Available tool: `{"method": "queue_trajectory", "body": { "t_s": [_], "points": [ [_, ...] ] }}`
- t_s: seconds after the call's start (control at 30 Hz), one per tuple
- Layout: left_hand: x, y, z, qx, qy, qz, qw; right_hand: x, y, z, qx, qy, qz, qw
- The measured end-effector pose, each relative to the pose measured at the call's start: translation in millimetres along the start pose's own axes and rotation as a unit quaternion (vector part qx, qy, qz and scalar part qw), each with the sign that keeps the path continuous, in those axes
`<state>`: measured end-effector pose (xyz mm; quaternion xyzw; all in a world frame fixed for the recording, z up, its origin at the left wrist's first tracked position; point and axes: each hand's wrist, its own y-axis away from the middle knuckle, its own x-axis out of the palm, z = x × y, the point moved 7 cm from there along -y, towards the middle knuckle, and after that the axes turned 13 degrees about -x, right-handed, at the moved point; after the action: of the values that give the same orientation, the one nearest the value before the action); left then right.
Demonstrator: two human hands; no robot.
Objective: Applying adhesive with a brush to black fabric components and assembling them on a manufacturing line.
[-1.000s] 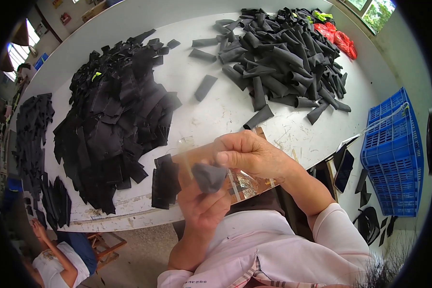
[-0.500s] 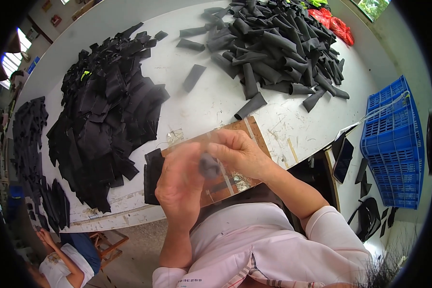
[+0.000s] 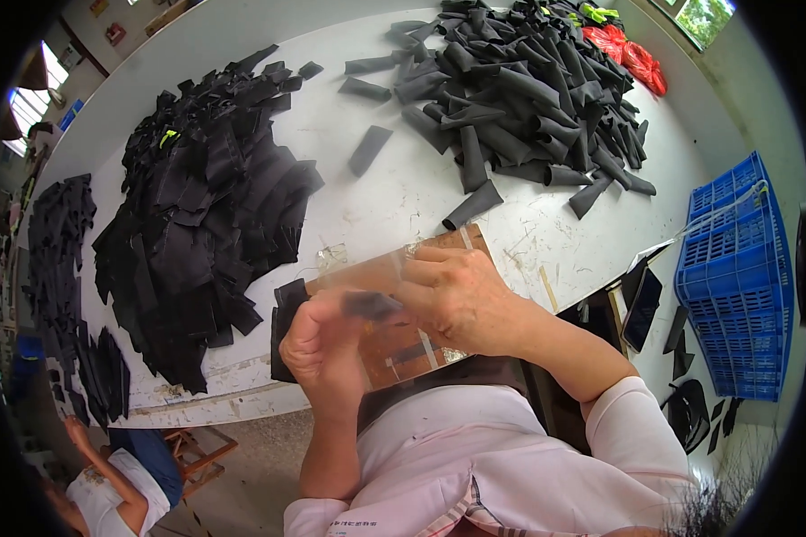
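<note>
The person stood at the white counter (image 3: 403, 192), both hands raised over a brown board (image 3: 403, 345) at its near edge. The left hand (image 3: 324, 345) was curled shut around a small dark strip of stretchy fabric (image 3: 372, 305), and the right hand (image 3: 457, 291) pinched the strip's other end. It looked to me like the rolling or folding step; the next move would call for a firm, even grip. One strip was in hand. I counted one heap of flat black cut pieces (image 3: 206, 215), one heap of dark grey rolled tubes (image 3: 519, 85), and one blue plastic crate (image 3: 734, 277).
</note>
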<state>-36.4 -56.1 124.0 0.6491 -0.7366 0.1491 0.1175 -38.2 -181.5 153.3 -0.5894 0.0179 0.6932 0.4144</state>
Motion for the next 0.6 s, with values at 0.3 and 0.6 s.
{"method": "queue_trajectory", "body": {
  "t_s": [0.3,0.6],
  "points": [
    [28,-8,-1,-0.024,0.011,0.064,0.998,3,12,-3,0.063,-0.038,-0.039,0.996],
    [34,-20,14,-0.080,-0.147,0.144,0.975,32,30,-15,0.059,-0.152,-0.163,0.973]
  ]
}}
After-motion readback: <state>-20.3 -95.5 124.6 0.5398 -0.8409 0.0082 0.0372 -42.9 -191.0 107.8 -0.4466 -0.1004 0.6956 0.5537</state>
